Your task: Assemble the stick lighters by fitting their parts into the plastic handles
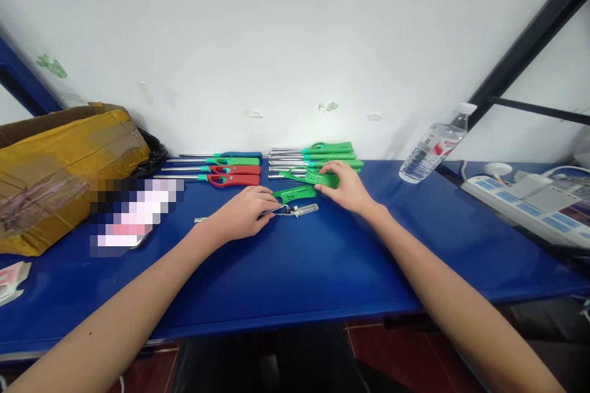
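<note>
My left hand (253,212) is closed with its fingers round a metal lighter tube, whose end (201,219) shows past my wrist. Thin wires lead from it to a clear fuel tank (306,210) lying on the blue table. Just beyond the tank is an open green lighter shell half (297,194) with its hollow side up, close to my left fingertips. My right hand (345,187) pinches another green shell half (327,179) at its right end, in front of a row of green-handled lighters (329,156).
Lighters with blue, green and red handles (235,179) lie in a row at the back left. A taped box (69,166) and a blurred-out phone-like object (138,215) are at left. A water bottle (433,147) and power strips (530,209) stand right. A white wall (295,43) rises behind.
</note>
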`<state>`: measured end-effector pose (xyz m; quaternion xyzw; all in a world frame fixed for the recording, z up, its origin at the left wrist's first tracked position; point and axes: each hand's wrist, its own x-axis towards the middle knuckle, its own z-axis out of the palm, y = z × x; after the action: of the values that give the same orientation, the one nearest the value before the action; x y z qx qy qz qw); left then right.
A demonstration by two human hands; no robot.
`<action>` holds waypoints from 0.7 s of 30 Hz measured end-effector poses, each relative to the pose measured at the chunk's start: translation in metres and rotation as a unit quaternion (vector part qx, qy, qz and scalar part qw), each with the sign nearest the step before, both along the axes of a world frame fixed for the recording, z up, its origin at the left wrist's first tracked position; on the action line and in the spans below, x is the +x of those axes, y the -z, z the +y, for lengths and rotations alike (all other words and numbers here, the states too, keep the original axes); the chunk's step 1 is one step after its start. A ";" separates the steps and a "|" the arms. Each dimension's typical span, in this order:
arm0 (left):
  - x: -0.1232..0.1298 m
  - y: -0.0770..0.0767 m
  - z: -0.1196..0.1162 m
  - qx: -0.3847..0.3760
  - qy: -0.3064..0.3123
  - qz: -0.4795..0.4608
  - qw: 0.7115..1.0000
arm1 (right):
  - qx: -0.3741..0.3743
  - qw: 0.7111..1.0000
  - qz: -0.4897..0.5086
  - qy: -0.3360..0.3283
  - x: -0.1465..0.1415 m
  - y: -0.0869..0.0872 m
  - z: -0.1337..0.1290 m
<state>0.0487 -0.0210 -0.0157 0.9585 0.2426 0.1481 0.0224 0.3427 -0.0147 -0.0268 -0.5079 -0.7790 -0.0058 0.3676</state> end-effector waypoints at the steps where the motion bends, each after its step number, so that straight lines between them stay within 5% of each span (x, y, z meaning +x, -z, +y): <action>1: 0.001 -0.001 -0.003 -0.002 0.007 0.003 1.000 | -0.003 1.000 -0.005 0.001 -0.006 0.002 0.000; 21: 0.010 -0.005 -0.013 -0.026 0.017 -0.026 0.999 | -0.023 0.992 -0.074 -0.095 -0.035 0.012 0.005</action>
<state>0.0585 -0.0339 -0.0104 0.9574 0.2291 0.1666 0.0564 0.3078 -0.0097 -0.0390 -0.4379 -0.8488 0.0100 0.2960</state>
